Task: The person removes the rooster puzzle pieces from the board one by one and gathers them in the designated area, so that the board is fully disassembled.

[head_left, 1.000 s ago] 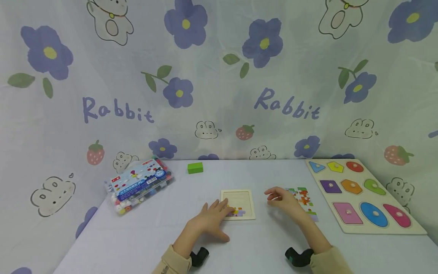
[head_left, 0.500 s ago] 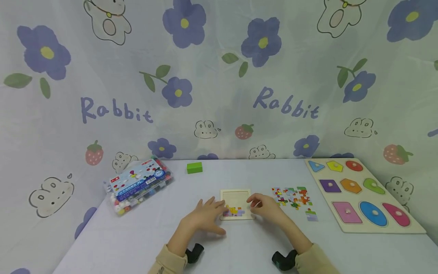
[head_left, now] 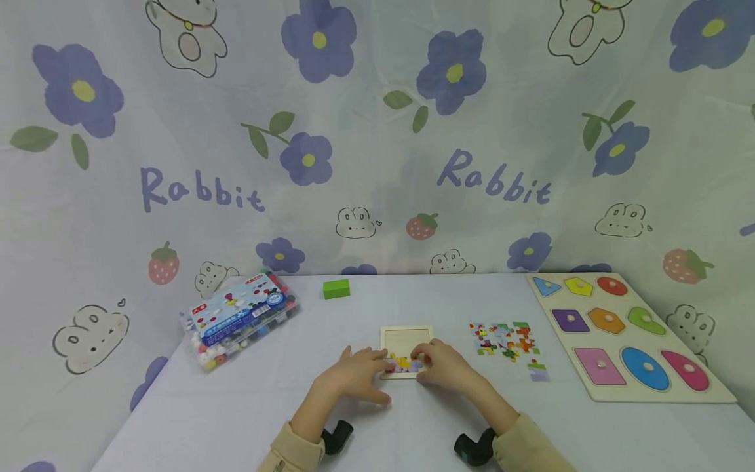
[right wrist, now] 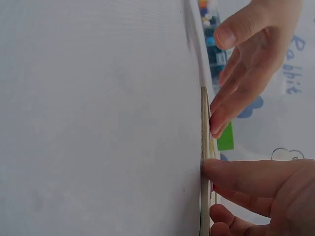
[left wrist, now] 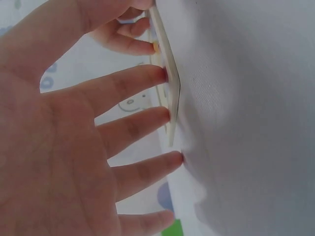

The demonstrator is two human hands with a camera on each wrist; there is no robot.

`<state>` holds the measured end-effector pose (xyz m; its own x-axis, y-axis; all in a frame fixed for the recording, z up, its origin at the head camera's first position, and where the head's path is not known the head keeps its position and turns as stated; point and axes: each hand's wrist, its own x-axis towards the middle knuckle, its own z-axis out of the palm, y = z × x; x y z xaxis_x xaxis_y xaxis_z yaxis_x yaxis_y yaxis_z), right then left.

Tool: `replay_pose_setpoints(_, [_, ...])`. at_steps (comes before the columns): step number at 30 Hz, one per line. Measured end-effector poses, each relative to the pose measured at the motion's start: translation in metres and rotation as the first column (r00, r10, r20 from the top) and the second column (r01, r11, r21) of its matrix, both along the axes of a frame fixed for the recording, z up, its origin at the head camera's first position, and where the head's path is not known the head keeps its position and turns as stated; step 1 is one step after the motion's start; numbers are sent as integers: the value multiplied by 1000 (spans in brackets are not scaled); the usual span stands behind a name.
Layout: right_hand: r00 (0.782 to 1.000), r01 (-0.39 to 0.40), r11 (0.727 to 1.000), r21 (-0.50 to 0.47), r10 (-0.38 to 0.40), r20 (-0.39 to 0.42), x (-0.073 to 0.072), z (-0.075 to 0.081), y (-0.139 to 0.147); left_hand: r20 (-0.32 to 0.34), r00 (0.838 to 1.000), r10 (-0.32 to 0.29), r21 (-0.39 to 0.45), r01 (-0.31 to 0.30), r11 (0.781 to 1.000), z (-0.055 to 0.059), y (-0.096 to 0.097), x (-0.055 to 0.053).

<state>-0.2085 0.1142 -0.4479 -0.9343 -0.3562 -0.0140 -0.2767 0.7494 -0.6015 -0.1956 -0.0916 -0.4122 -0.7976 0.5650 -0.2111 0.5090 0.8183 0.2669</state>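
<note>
A small wooden puzzle tray [head_left: 407, 329] lies flat on the table, with a row of colourful jigsaw pieces [head_left: 402, 364] along its near side. My left hand [head_left: 354, 377] spreads its fingers at the tray's left side. In the left wrist view, two straight fingertips touch the tray rim [left wrist: 172, 93]. My right hand [head_left: 445, 367] bends over the tray's near right corner, thumb at the rim. Its thumb and index finger pinch a small jigsaw piece, mostly hidden; a reddish bit [right wrist: 212, 187] shows by the fingers in the right wrist view.
Several loose jigsaw pieces [head_left: 501, 341] lie right of the tray. Farther right is a wooden shape board [head_left: 596, 341] with knobbed shapes. A green block [head_left: 336, 289] sits at the back, and a clear plastic case [head_left: 244, 314] of colourful parts stands at the left.
My right hand has come from beside the loose pieces leftward to the tray's near right corner. My left hand has shifted slightly left and stays at the tray's left side.
</note>
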Motion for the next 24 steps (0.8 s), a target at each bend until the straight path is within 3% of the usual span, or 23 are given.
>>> replay_pose_setpoints(9, [1000,-26,990,-136,27,5,1,4,-2,14,1000,7,10,-7,1000,-2,0,-1])
replay_pose_setpoints(14, [998,-22,983,-185,10,-66,-1,2,-1,19,1000,11,13,-11,1000,-4,-1,-2])
replay_pose_setpoints(18, [993,51,972,-231,-73,-89,-5,3,4,14,1000,10,11,-11,1000,-4,0,-2])
replay_pose_setpoints(24, [981,179,946,-271,-193,-25,-10,10,21,0,1000,12,0,-12,1000,-3,1,-2])
